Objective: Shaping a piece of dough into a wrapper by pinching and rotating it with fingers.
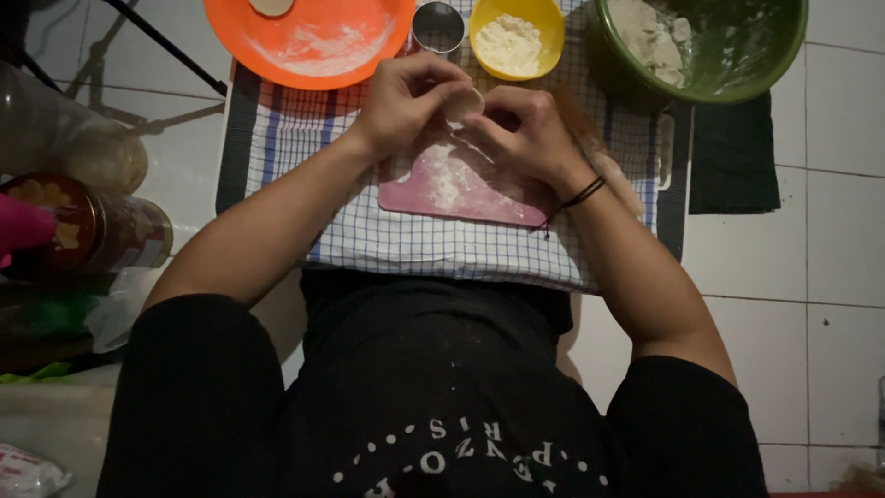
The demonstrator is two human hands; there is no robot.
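Note:
My left hand (406, 97) and my right hand (521, 129) meet above a pink floured board (461, 189). Both pinch a small pale piece of dough (464, 103) between their fingers. The board lies on a blue-and-white checked cloth (406, 240). A black cord sits around my right wrist (581, 195).
Beyond the hands stand an orange plate (313, 41) dusted with flour, a small metal ring cutter (437, 28), a yellow bowl of flour (516, 37) and a green bowl with dough (701, 46). Jars and a tin (92, 226) stand at the left on the tiled floor.

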